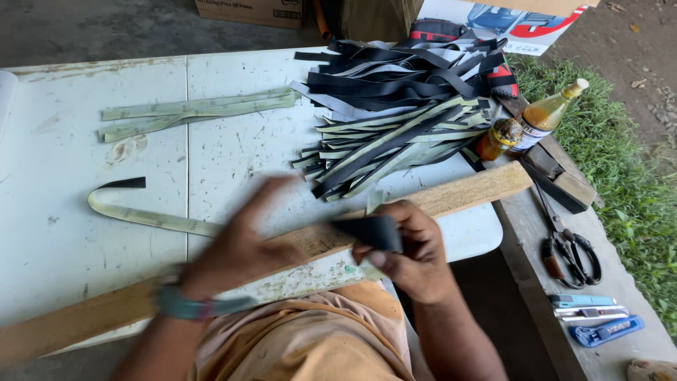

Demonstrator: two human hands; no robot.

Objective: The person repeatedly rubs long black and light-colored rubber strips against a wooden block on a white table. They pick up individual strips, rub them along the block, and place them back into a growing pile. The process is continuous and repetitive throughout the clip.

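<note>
While my right hand pinches a dark rubber strip over the wooden plank, my left hand blurs beside it. I cannot tell its grip.

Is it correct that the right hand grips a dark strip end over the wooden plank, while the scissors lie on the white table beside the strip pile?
Not quite. In the head view the scissors lie on the grey bench right of the white table. The right hand does grip the dark strip over the wooden plank.

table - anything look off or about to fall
The amber bottle lies tilted on a wood block at the table's right edge, near the grass. The wooden plank sits askew across the table, overhanging it. Nothing looks spilled.
</note>
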